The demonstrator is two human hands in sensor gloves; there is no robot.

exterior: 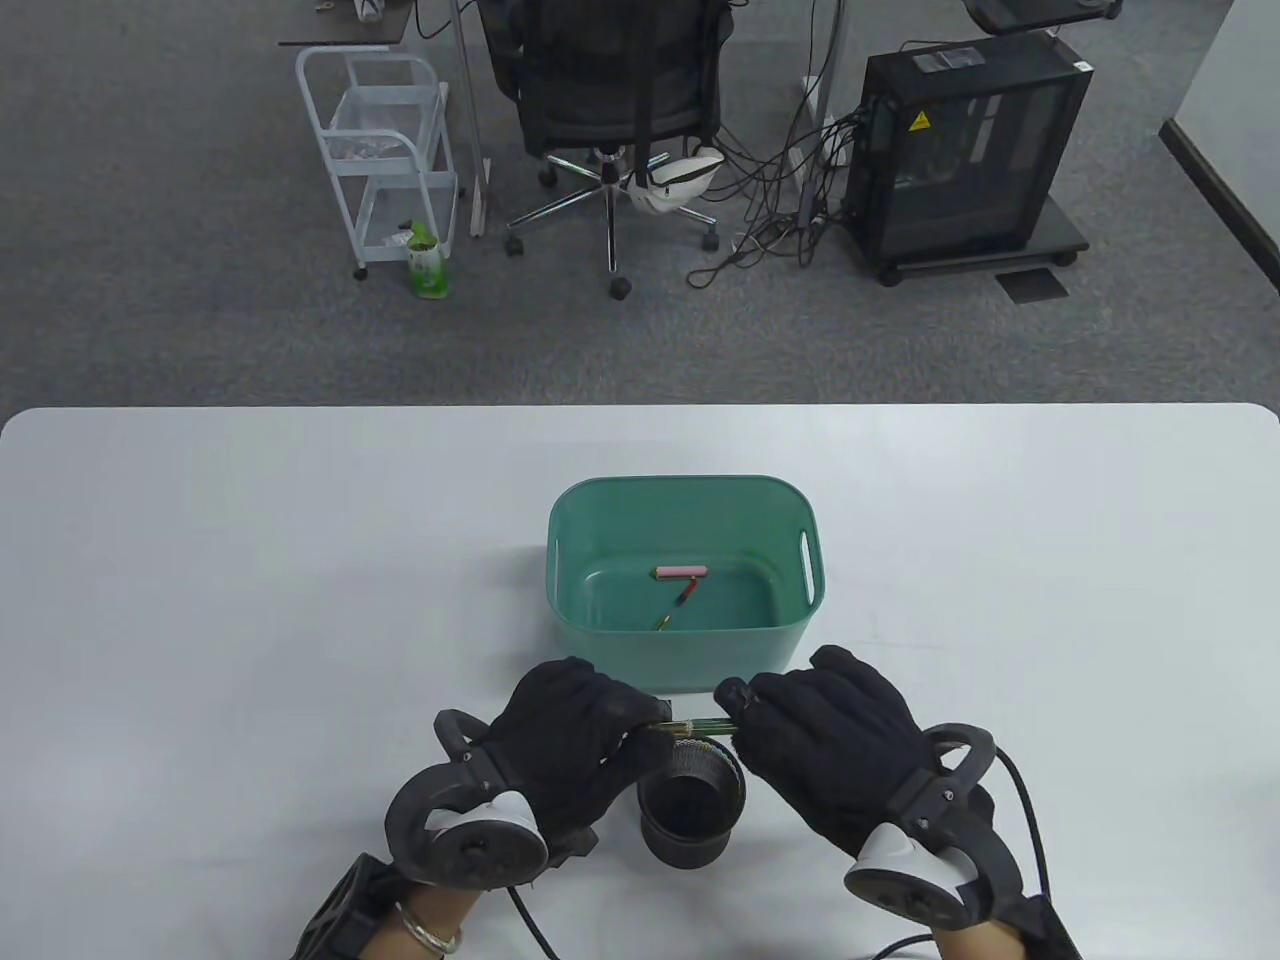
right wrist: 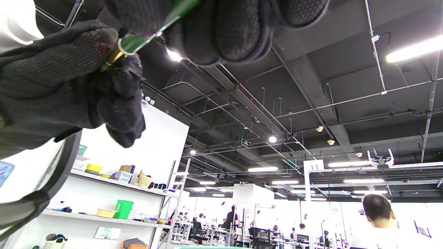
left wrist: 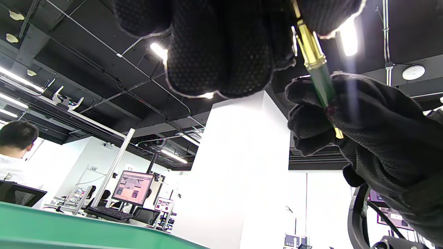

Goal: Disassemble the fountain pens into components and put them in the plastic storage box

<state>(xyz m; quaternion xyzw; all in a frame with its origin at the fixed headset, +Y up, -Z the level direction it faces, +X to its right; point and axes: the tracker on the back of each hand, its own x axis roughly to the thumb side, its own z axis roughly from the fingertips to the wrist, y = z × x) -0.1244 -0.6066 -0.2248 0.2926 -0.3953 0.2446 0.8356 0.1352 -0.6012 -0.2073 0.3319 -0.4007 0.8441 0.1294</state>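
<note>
Two pen parts (exterior: 682,590) already lie in the green storage box (exterior: 686,655). We grip a green fountain pen (exterior: 702,727) over the black mesh cup (exterior: 692,812), left hand (exterior: 575,735) and right hand (exterior: 830,745) each curled round an end; by our reckoning it still needs taking apart and boxing.

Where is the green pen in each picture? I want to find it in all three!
Table view: the green pen lies sideways between the left hand and right hand, above the black mesh cup.
Left wrist view: the pen is at the top right, slanting down into the other glove.
Right wrist view: the pen is at the top left, slanting.
Shared landmark: the two black gloves gripping its ends.
</note>
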